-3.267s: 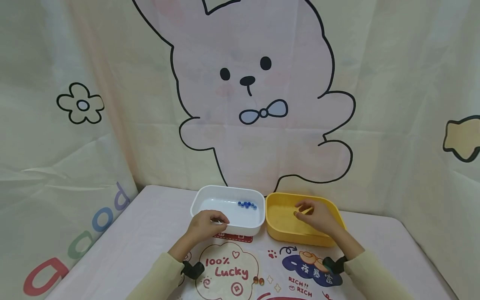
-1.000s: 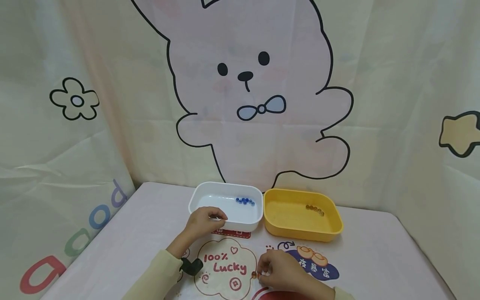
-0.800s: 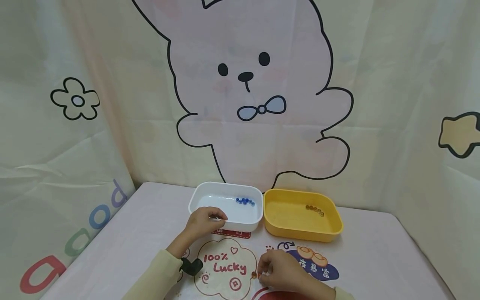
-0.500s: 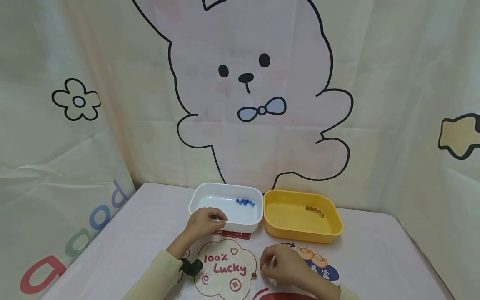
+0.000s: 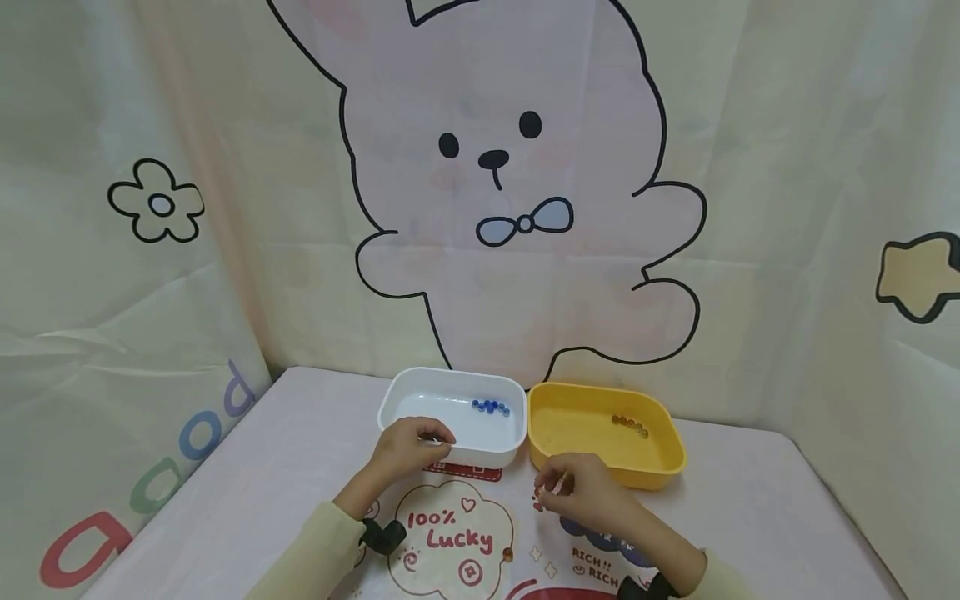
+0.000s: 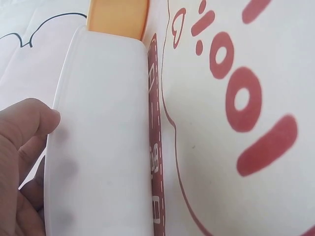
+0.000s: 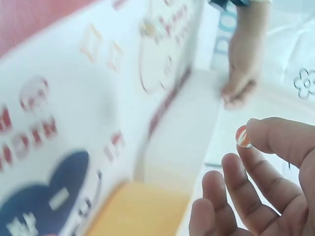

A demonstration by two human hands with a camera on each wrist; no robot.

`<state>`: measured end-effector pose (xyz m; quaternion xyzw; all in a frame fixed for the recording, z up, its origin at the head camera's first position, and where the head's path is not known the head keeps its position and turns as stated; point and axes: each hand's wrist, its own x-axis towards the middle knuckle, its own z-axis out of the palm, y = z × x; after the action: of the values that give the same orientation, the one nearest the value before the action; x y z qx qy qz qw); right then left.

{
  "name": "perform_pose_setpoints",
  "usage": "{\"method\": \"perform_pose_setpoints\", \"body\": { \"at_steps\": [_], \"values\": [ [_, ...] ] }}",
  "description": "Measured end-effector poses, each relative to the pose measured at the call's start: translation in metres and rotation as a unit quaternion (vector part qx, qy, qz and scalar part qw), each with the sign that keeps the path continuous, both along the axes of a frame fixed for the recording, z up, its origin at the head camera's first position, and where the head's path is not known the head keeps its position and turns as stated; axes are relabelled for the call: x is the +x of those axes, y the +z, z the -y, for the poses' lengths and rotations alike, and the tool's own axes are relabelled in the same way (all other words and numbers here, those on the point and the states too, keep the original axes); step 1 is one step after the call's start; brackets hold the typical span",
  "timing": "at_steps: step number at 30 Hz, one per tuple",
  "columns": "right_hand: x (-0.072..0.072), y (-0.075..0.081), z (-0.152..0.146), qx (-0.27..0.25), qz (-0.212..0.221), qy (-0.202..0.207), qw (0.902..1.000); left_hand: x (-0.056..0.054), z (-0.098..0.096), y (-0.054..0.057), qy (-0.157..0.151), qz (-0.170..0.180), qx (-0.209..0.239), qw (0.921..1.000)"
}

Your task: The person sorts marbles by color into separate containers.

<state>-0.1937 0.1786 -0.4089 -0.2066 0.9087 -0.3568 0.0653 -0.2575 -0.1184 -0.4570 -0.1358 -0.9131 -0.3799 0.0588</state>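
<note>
In the head view my left hand (image 5: 408,446) holds the near rim of a white plastic tub (image 5: 431,404). Its thumb (image 6: 47,118) lies on the rim in the left wrist view, and other fingers show as shadows through the wall. My right hand (image 5: 588,496) pinches an orange-and-clear glass marble (image 7: 243,137) between thumb and index finger, just in front of the yellow tub (image 5: 570,417). Inside the white tub sit several blue marbles (image 5: 490,407); a row of amber marbles (image 5: 628,424) lies in the yellow one. One amber marble (image 5: 507,554) is on the printed tablecloth.
Both tubs stand side by side at the back of the table (image 5: 330,408). Behind them hangs a cloth backdrop (image 5: 600,308) with a cartoon animal, and more cloth encloses the left and right sides.
My right hand went from over the yellow tub down to the two marbles on the cloth, picked one up, and has risen back toward that tub. The left hand stays on the white rim.
</note>
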Motion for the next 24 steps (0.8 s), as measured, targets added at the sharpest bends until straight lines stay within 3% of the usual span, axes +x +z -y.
{"method": "perform_pose_setpoints", "body": {
  "at_steps": [7,11,16,24],
  "values": [
    [-0.014,0.023,-0.017,0.019,-0.054,-0.07,0.9959,0.001,-0.001,0.002,0.004,0.003,-0.001,1.0],
    [-0.026,0.026,-0.028,0.012,-0.068,-0.078,0.9946,0.0,-0.001,0.002,0.004,0.005,0.0,1.0],
    [-0.037,0.023,-0.038,-0.011,-0.063,-0.068,0.9956,0.0,0.0,0.002,0.003,0.006,0.0,1.0],
    [-0.055,0.018,-0.049,-0.032,-0.036,-0.09,0.9948,-0.001,0.0,0.001,0.002,0.008,0.001,1.0]
  ]
}}
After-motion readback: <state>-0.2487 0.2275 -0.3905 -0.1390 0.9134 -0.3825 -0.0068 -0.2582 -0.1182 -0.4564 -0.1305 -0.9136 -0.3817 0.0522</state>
